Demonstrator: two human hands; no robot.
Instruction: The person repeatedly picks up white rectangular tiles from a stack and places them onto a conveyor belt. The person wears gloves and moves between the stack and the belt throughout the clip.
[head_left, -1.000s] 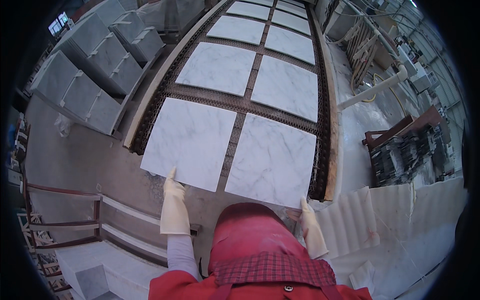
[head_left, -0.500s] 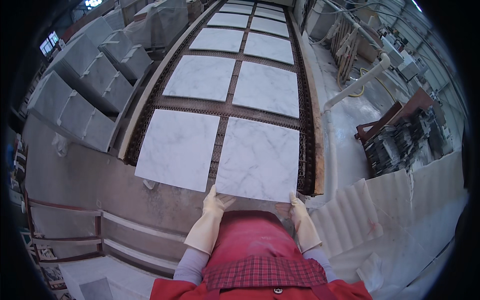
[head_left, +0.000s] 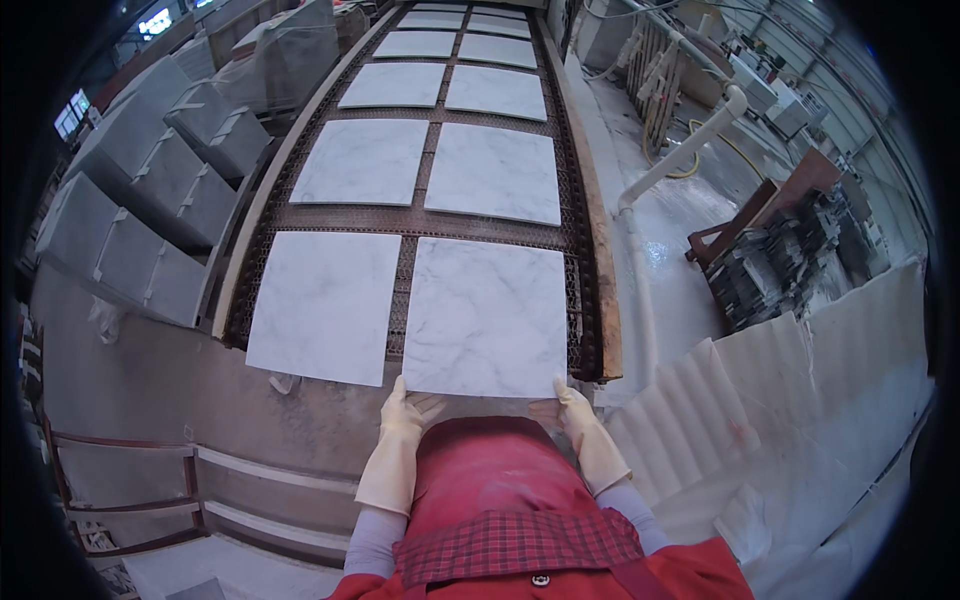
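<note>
A white, grey-veined marble tile [head_left: 487, 318] lies at the near right end of a mesh conveyor, its front edge sticking out past the conveyor's end. My left hand [head_left: 404, 410], in a cream rubber glove, grips its near left corner, thumb up at the edge and fingers stretched underneath. At the near right corner my right hand [head_left: 572, 408], gloved alike, has the same hold. A second marble tile [head_left: 322, 308] sits just left of it, with a narrow gap between, and also overhangs the end. More marble tiles [head_left: 492, 172] run in two rows up the conveyor.
Stone slabs [head_left: 130, 240], strapped in stacks, stand left of the conveyor [head_left: 345, 217]. Rails of a rack [head_left: 270, 470] lie low at left. On the right are a white pipe [head_left: 685, 150], a rack of dark stone pieces [head_left: 775, 260] and pale corrugated sheeting [head_left: 690, 410].
The view has turned a little, so the tiles and conveyor appear farther left. Both hands stay at the same two corners of the near right tile.
</note>
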